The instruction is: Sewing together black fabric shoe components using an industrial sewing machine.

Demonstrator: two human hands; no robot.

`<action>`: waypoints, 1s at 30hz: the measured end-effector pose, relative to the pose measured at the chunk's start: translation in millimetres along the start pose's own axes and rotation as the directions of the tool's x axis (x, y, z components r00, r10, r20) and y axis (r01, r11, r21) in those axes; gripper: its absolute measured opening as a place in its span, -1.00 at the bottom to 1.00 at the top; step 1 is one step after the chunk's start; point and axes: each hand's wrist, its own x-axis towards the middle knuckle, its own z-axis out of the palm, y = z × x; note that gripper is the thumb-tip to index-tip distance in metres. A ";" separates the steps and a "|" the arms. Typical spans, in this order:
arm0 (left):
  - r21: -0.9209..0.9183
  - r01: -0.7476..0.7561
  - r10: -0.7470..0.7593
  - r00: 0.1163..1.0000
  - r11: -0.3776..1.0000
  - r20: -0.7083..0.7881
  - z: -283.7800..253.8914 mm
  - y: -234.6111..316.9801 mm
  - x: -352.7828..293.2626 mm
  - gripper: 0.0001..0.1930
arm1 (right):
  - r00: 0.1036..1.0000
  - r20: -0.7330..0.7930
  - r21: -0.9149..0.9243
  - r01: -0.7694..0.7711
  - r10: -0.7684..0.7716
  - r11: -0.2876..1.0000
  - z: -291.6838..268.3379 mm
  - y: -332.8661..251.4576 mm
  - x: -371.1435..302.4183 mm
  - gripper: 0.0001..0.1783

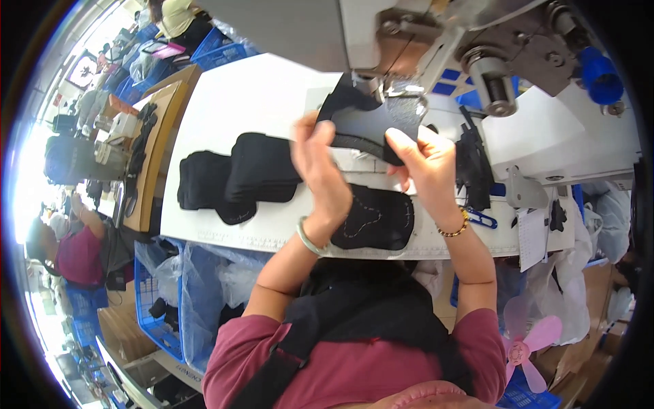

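Note:
A curved black fabric piece with a grey inner face (pixel 361 125) is raised under the sewing machine's head (pixel 402 41), its far end by the needle area. My right hand (pixel 430 163) pinches its near right edge between thumb and fingers. My left hand (pixel 319 160) is at the piece's left edge, fingers pointing up and smeared by motion; whether they grip it is unclear. Below lies a flat black piece with pale stitched outlines (pixel 378 218). Left of my left hand are a stack of black fabric pieces (pixel 262 167) and another black stack (pixel 208 184).
The white table (pixel 238 88) has a ruler strip along its front edge. Right of my right hand are black straps (pixel 471 160) and blue-handled snips (pixel 482 218). Lined blue crates (pixel 160 300) stand below left; a pink fan (pixel 521 351) is below right. Another person (pixel 82 249) sits at far left.

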 end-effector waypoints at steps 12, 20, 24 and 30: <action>0.376 -0.842 0.369 0.516 0.387 0.773 -14.0 17.1 29.3 -0.55 | 0.993 -0.110 -0.106 0.020 -0.032 0.994 -4.4 -0.8 -6.0 -0.83; 0.137 -0.986 0.439 0.165 0.095 0.883 3.3 38.1 35.4 -0.73 | 0.469 0.631 -0.608 0.794 -0.618 -0.018 -54.1 -11.3 20.6 -0.62; 0.130 -0.984 0.421 0.171 0.126 0.891 -0.9 39.3 38.4 -0.74 | 0.449 0.683 -0.557 0.830 -0.576 -0.013 -53.2 -24.1 23.8 -0.67; 0.115 -0.982 0.405 0.168 0.153 0.899 2.2 43.4 46.7 -0.73 | 0.459 0.599 -0.555 0.829 -0.656 0.073 -53.9 -15.5 24.0 -0.69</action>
